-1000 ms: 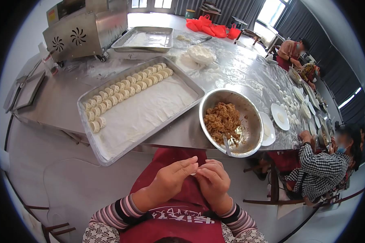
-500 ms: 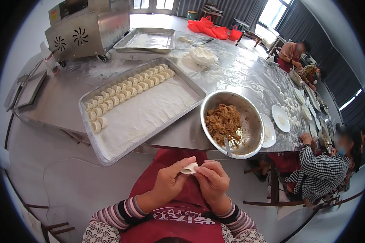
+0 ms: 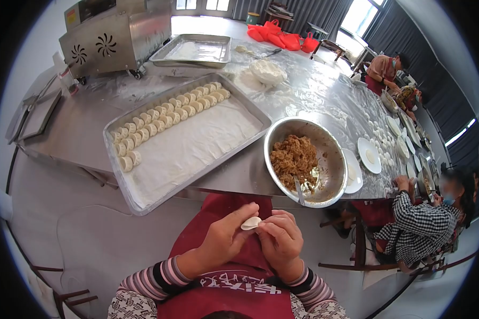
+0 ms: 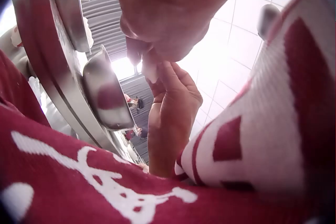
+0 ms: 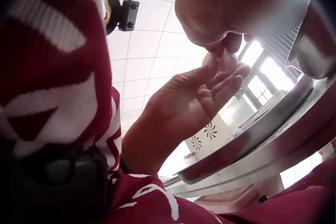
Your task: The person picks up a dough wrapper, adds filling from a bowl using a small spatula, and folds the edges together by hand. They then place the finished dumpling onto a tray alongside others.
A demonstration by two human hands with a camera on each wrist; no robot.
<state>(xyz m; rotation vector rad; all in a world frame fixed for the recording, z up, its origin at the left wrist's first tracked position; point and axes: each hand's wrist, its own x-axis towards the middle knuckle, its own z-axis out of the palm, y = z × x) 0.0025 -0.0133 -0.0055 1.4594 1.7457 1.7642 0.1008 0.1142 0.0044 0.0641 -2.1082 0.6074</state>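
A pale dumpling [image 3: 250, 223] is held between both hands in front of the red apron, below the table edge. My left hand [image 3: 221, 236] holds its left side between thumb and fingers. From the other side, my right hand [image 3: 283, 242] pinches the dough's edge with thumb and fingertips. In the right wrist view the dumpling [image 5: 227, 62] shows above the left hand's fairly straight fingers. Ahead, a large tray [image 3: 197, 146] bears rows of crescent dumplings [image 3: 167, 114]. Beside it stands a metal bowl [image 3: 332, 175] of brown filling [image 3: 292, 159], with a utensil handle [image 3: 299, 192] leaning inside.
White plates [image 3: 375, 166] with round wrappers lie right of the bowl. Farther back are a flour mound [image 3: 267, 72], a second metal tray [image 3: 218, 61] and a steel machine [image 3: 104, 50]. Dough pieces spread along the right, where a person in a checked shirt [image 3: 423, 220] sits.
The dumpling, mostly hidden by the fingers a second ago, showed half a second ago with its dough edge standing out. Now it looks smaller and more folded. Both hands stay nearly in place.
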